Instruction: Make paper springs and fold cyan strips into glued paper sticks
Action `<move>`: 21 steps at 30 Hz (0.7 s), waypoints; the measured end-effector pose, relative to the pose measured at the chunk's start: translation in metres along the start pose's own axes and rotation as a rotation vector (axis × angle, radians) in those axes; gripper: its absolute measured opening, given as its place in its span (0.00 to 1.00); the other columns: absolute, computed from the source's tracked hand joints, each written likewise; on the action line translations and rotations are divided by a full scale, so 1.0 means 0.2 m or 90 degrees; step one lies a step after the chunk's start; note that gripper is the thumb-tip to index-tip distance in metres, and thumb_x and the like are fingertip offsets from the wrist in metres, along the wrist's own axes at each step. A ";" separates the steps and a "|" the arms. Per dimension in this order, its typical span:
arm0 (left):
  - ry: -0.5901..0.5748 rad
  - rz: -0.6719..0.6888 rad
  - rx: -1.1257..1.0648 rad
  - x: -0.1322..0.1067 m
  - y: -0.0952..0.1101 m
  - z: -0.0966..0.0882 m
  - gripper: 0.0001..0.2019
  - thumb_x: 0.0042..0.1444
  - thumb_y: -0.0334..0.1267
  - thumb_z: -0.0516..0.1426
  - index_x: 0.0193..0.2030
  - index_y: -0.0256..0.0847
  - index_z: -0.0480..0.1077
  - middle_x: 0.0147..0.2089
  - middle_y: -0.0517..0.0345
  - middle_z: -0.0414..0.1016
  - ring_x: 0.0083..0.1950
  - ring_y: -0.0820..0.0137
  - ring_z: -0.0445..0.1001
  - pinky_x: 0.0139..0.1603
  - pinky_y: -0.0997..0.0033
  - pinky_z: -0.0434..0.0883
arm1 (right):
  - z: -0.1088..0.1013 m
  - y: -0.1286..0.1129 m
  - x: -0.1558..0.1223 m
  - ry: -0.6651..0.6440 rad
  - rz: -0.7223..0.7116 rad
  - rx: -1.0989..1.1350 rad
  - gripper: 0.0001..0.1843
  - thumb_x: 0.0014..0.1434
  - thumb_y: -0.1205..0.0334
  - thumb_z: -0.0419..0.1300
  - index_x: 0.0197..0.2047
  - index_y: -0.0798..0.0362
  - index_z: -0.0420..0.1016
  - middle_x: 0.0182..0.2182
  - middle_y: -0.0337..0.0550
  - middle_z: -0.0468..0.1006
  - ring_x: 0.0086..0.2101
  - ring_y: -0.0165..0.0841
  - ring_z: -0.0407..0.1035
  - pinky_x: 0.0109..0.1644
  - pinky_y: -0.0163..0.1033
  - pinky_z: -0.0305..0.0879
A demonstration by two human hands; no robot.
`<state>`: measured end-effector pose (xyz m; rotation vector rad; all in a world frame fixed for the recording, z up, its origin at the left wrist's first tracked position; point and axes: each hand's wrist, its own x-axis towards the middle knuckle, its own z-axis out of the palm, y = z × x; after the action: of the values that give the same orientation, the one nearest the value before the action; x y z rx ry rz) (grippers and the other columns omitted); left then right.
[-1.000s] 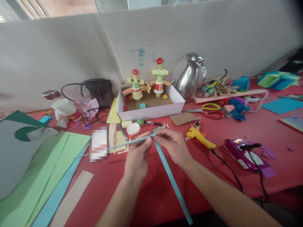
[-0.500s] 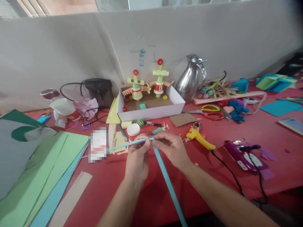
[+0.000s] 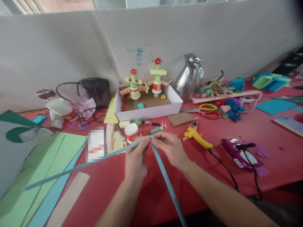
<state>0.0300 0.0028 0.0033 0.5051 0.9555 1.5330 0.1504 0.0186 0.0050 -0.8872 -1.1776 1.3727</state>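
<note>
Two long light-blue paper strips meet at one corner above the red table. My left hand and my right hand both pinch that joint, fingertips pressed together. One blue strip runs out to the left over the coloured sheets. The other blue strip slants down toward the table's near edge. Just beyond my fingers lies a small green-and-white folded paper spring and a white-lidded red cup.
A white box holds two paper figures. A steel jug, scissors, a yellow glue gun with its cord, a purple device, a black bag and green paper sheets lie around.
The left strip has swung down and now lies longer across the green sheets. My hands stayed pinched at the joint and shifted slightly left as the view moved.
</note>
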 end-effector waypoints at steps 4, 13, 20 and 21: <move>0.033 -0.020 0.003 0.02 0.00 -0.01 0.07 0.41 0.35 0.71 0.27 0.39 0.79 0.29 0.62 0.78 0.36 0.75 0.75 0.41 0.76 0.70 | 0.01 -0.01 0.01 -0.015 0.036 0.013 0.10 0.52 0.52 0.68 0.31 0.50 0.78 0.26 0.35 0.74 0.29 0.29 0.67 0.36 0.37 0.66; 0.037 -0.065 0.088 0.03 0.03 -0.01 0.12 0.43 0.41 0.70 0.34 0.37 0.79 0.37 0.55 0.81 0.34 0.73 0.77 0.36 0.74 0.71 | -0.02 0.03 0.05 0.051 0.117 0.057 0.12 0.51 0.54 0.66 0.24 0.52 0.73 0.21 0.34 0.70 0.25 0.27 0.62 0.32 0.35 0.60; 0.058 -0.002 0.057 0.07 0.05 -0.02 0.11 0.41 0.36 0.71 0.30 0.32 0.79 0.34 0.52 0.81 0.35 0.68 0.80 0.47 0.64 0.78 | -0.02 0.05 0.07 0.065 0.154 0.094 0.13 0.47 0.53 0.68 0.24 0.52 0.72 0.20 0.33 0.69 0.24 0.27 0.62 0.32 0.36 0.60; 0.061 -0.002 0.052 0.07 0.05 -0.02 0.11 0.41 0.35 0.71 0.30 0.32 0.79 0.33 0.52 0.81 0.35 0.68 0.81 0.46 0.65 0.79 | -0.02 0.05 0.07 0.064 0.156 0.090 0.13 0.47 0.53 0.67 0.24 0.52 0.72 0.20 0.33 0.70 0.24 0.27 0.63 0.32 0.36 0.61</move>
<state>0.0175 0.0163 0.0059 0.4911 1.0964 1.5312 0.1493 0.0326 -0.0039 -1.0109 -0.9061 1.5679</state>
